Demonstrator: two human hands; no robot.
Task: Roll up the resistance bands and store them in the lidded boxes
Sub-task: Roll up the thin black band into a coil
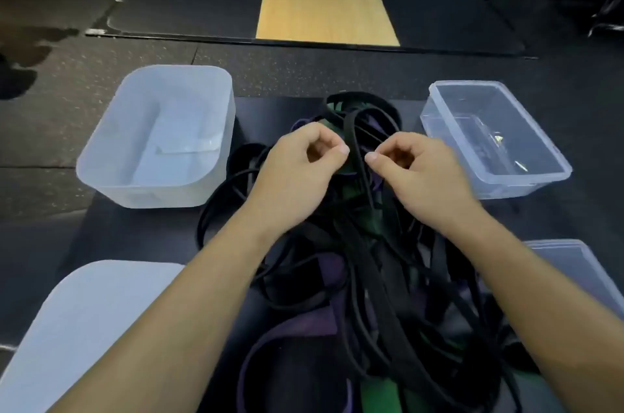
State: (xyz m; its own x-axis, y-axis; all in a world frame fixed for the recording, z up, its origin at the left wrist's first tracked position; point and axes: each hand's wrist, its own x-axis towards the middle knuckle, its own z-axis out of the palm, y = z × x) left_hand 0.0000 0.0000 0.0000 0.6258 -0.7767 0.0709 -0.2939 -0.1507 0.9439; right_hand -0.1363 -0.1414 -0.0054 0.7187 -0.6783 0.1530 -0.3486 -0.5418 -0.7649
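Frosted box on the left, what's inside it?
The frosted box holds none of the bands; only its pale floor with a lighter patch shows. Its cloudy near wall blurs the front strip.

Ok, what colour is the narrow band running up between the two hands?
Plain black; the narrow band shows best in the head view.

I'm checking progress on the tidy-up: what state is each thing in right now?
Resistance bands: tangled pile, none rolled.
Frosted box: open, no bands inside.
Clear box: open, no bands inside.
Frosted lid: off, lying flat.
Clear lid: off, beside the pile.
Left hand: fingers curled, grip unclear.
Right hand: fingers curled, grip unclear.
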